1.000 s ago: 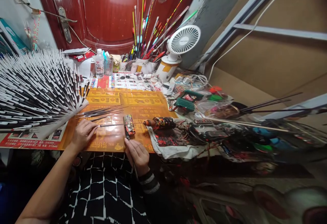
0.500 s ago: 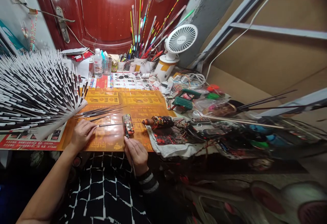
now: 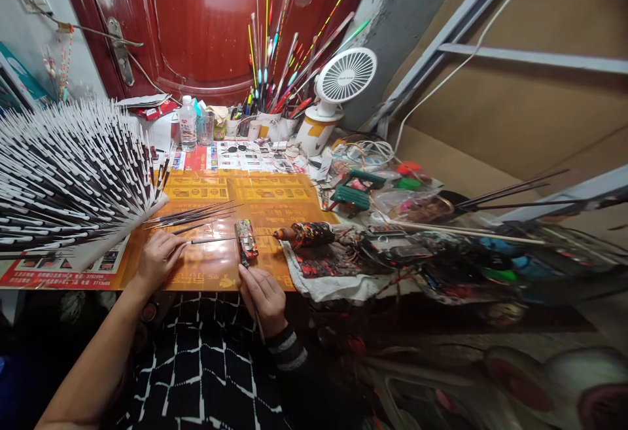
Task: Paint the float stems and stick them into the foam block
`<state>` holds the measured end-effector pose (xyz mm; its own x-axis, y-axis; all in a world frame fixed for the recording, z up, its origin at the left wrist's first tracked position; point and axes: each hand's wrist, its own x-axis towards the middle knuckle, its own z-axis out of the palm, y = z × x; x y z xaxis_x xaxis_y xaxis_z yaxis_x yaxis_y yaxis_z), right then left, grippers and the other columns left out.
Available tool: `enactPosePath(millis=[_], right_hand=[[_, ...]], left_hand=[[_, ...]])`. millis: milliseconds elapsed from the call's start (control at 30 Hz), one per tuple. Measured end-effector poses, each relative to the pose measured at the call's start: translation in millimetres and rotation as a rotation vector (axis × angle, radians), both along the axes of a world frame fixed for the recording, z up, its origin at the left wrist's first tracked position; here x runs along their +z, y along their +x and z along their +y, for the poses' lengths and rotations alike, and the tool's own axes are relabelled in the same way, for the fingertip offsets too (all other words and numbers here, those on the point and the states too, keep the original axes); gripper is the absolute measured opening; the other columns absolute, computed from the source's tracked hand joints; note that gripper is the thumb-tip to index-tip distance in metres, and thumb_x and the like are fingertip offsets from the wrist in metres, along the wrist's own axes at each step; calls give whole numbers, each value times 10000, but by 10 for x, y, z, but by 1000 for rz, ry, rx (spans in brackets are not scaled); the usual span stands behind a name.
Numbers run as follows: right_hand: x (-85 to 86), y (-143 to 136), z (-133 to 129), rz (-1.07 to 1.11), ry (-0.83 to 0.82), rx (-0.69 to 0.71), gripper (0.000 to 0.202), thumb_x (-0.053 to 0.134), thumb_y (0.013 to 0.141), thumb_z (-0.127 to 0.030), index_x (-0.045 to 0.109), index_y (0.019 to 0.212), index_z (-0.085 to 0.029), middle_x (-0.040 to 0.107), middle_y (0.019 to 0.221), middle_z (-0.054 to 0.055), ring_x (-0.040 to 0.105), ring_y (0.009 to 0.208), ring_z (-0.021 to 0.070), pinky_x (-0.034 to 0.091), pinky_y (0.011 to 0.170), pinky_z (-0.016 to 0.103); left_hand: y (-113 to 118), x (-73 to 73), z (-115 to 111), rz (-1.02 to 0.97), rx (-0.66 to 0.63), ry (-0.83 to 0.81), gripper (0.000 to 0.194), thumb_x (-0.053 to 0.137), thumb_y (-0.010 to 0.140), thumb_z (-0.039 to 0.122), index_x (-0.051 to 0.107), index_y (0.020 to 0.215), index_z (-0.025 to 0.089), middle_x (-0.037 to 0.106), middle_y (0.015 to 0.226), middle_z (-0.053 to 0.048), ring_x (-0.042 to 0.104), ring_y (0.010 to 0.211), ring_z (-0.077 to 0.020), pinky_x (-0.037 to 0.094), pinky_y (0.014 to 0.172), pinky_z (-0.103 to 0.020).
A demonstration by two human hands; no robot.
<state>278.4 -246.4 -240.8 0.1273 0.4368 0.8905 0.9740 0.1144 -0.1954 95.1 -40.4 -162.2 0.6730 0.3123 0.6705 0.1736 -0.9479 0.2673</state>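
Observation:
My left hand (image 3: 161,258) pinches the near end of a slender dark fishing float (image 3: 213,240), which lies level and points right. It runs over a small paint-crusted block (image 3: 246,240) toward the tip of a paint-spattered motor tool (image 3: 307,233). Below the block, my right hand (image 3: 265,296) is closed on a thin paintbrush (image 3: 260,326); its dark tip is by the block's near edge, and whether they touch I cannot tell. Several thin dark float stems (image 3: 193,214) lie behind my left hand.
At left a white foam board (image 3: 122,233) bristles with white-tipped floats. Behind are a water bottle (image 3: 187,122), a glass (image 3: 205,127), cups of colourful floats and a white fan (image 3: 347,75). A stained cloth (image 3: 338,286) and cluttered cables lie right. The orange mat (image 3: 279,194) covers the table.
Both hands hold nearly the same positions; the right hand and paintbrush have shifted very slightly. The view itself has moved a little.

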Motion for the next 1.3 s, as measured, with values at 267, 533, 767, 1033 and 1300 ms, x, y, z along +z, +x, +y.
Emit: enactPosePath(millis=[267, 533, 767, 1033, 1300], right_hand=[[30, -12, -2, -1, -14, -11, 648, 608, 911, -43, 454, 1521, -194, 741, 1113, 117, 706, 983, 210, 610, 863, 349], [74, -22, -10, 10, -30, -9, 645, 610, 914, -53, 454, 1522, -201, 742, 1118, 112, 708, 982, 206, 606, 877, 344], [55, -31, -5, 16, -35, -22, 645, 602, 920, -50, 446, 1527, -205, 735, 1106, 113, 701, 975, 209, 604, 867, 354], [-29, -4, 2, 7, 0, -19, 659, 608, 908, -34, 439, 1528, -180, 736, 1079, 117, 702, 968, 217, 613, 853, 366], [-18, 51, -134, 98, 59, 146, 533, 619, 874, 4, 602, 1371, -188, 749, 1013, 71, 718, 890, 189, 609, 810, 327]], left_hand=[[-6, 18, -2, 2, -12, 28, 128, 583, 997, 242, 699, 968, 195, 722, 864, -36, 612, 803, -175, 504, 757, -315], [-8, 8, -1, 19, -3, 7, 144, 574, 998, 259, 704, 969, 205, 725, 865, -37, 618, 807, -182, 506, 766, -326], [-14, 1, 4, 23, -4, 13, 145, 565, 1008, 260, 694, 974, 201, 727, 878, -33, 613, 812, -178, 497, 770, -323], [-11, -27, 31, 15, -12, 28, 137, 568, 1004, 252, 696, 981, 209, 719, 867, -31, 609, 807, -178, 489, 763, -317], [6, -122, -40, 25, 49, 25, 239, 515, 1022, 272, 707, 905, 191, 689, 804, -51, 589, 779, -187, 486, 737, -337]])
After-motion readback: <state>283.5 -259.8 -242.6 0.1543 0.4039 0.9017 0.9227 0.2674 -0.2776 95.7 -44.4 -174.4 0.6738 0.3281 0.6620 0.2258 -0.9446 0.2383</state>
